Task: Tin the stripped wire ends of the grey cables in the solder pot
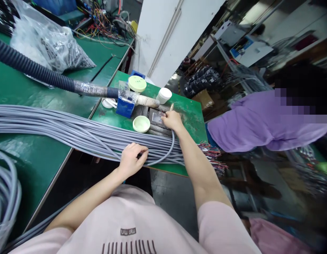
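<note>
My right hand (173,120) is closed around the end part of a grey cable (172,145), beside a small dark metal block with a shiny square surface (156,118). From under this hand the cable bends down toward the bundle. A light tan tip (172,106) shows just beyond my knuckles. On the near edge of the long bundle of grey cables (81,128) rests my left hand (133,157), its fingers curled and thumb against the index finger. What it grips, if anything, is hidden. Stripped coloured wire ends (212,155) fan out at the bundle's right end.
A ribbed hose (54,79) with a pale nozzle (147,101) lies across a blue box (125,107). Around the block stand a green-white bowl (141,124), a round lid (137,83) and a white tub (164,95). A person in purple (248,120) is at the right.
</note>
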Tool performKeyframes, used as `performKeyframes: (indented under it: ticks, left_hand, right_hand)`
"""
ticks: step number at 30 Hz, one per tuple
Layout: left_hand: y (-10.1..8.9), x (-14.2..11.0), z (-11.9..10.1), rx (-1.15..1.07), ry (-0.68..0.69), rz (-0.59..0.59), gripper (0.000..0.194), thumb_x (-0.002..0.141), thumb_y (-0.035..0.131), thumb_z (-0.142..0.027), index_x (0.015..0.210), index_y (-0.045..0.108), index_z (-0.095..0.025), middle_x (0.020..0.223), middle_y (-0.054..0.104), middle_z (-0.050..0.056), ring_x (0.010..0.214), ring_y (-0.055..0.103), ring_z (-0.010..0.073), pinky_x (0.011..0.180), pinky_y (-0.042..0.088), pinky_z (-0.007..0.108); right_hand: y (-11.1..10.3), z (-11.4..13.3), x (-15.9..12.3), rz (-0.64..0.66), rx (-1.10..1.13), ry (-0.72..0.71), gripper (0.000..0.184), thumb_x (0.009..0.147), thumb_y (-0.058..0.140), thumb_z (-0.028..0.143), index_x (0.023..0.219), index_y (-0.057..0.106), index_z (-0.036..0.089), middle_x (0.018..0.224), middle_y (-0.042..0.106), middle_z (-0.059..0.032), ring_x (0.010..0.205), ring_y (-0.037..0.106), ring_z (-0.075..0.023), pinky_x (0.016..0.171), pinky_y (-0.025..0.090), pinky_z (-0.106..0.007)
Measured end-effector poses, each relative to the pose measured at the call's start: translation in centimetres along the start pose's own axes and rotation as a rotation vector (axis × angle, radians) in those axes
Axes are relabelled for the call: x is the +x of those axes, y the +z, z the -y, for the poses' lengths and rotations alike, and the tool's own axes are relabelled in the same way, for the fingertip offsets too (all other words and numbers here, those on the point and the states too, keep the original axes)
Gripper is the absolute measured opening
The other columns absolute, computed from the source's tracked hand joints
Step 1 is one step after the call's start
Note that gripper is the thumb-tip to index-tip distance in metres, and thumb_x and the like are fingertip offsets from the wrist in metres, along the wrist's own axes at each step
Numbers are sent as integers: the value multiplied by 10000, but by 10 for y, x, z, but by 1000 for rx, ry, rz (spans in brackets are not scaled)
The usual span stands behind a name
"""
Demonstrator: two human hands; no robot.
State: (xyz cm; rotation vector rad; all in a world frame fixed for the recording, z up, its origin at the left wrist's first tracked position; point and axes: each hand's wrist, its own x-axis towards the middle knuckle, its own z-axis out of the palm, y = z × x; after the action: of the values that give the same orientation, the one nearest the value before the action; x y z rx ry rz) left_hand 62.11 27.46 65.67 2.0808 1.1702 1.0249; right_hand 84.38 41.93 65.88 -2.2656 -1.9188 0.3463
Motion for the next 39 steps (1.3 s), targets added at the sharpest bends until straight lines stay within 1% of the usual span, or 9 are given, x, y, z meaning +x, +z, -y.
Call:
performKeyframes:
  ticks: [16,22,25,27,29,31,32,35,39]
  left_hand:
    - [2,-2,4,48,74,-43,126,854,528,-160,817,646,-180,716,656,20,688,542,146,672,405,290]
    - [2,-2,3,48,81,-44,118,851,530,-148,818,640,-179,711,652,17,684,539,143,671,406,289]
    - [2,-2,3,44,82,-52,119,852,529,-145,814,637,-177,712,651,15,683,538,142,669,405,288]
    - [2,-2,3,45,83,-50,119,856,527,-153,819,637,-176,718,652,18,688,539,143,671,408,289]
    - [2,-2,3,49,82,-44,122,858,523,-159,823,638,-177,726,655,22,695,543,144,675,412,290]
    - [1,-2,4,52,88,-43,120,858,523,-158,824,637,-178,728,655,22,700,545,146,679,414,292]
    - [1,-2,4,55,93,-43,118,856,525,-156,823,636,-178,727,653,19,701,545,146,679,414,293]
    - [1,-2,4,60,99,-42,112,854,530,-152,817,633,-180,713,647,9,694,540,145,676,411,294]
    - [0,-2,3,54,85,-38,109,853,533,-162,805,628,-179,717,650,16,698,549,144,687,424,294]
  right_hand:
    - [6,5,8,56,-57,27,292,822,532,288,965,716,113,1048,704,-172,1006,642,-278,828,464,-310]
    - [7,4,11,39,-2,28,233,800,572,270,889,721,113,999,713,-171,988,648,-293,809,473,-325]
    - [0,3,5,29,56,28,217,804,573,286,824,706,116,875,723,-131,842,673,-234,713,483,-279]
    - [-8,0,-7,43,249,25,228,813,554,299,802,686,113,745,707,-86,604,636,-154,561,457,-233]
    - [-17,-3,-23,75,605,8,232,785,574,311,810,668,101,625,665,-42,407,509,-87,421,372,-204]
    - [-27,-5,-41,111,952,-18,277,719,638,328,853,664,86,549,626,-11,330,420,-58,354,291,-190]
    - [-31,-6,-51,128,1057,-31,326,686,671,335,890,663,81,527,617,0,316,406,-52,342,268,-183]
    - [-39,-8,-76,177,1209,-42,478,634,729,350,1013,645,71,513,628,7,298,401,-45,327,232,-173]
    - [-43,-12,-104,204,1299,-36,547,646,740,347,1101,614,72,518,642,10,285,399,-44,318,225,-172]
